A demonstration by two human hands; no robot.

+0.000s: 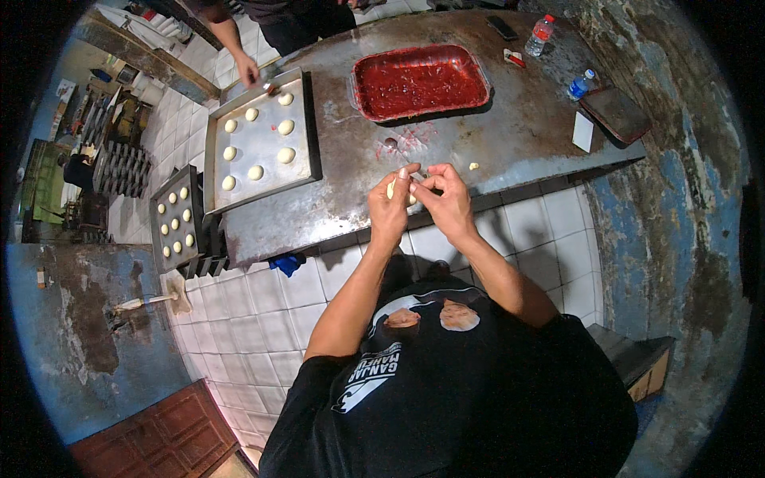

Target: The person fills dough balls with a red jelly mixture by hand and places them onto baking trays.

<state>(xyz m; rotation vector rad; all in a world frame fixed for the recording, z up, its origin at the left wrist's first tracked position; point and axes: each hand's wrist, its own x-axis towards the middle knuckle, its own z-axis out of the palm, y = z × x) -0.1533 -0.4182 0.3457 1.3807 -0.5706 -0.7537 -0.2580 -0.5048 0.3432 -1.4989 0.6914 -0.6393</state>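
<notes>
My left hand [387, 209] is closed around a small piece of pale dough [390, 190], which is largely hidden by the fingers. My right hand [448, 205] meets it from the other side, thumb and fingers pinched together at the dough. Both hands are raised over the near edge of the metal table [343, 191]. Just beyond them, a small dark red lump [390, 143] lies among red smears. A tiny scrap of dough [474, 166] sits to the right. Farther back stands a clear rectangular container [421, 83] coated with thick red filling.
At left, a metal tray [259, 143] carries several round dough balls; a co-worker's hand [249, 72] reaches over its far edge. A darker tray [177, 219] of dough balls sits lower left. Bottles [541, 36], a phone [502, 28] and a brown case [615, 115] lie right.
</notes>
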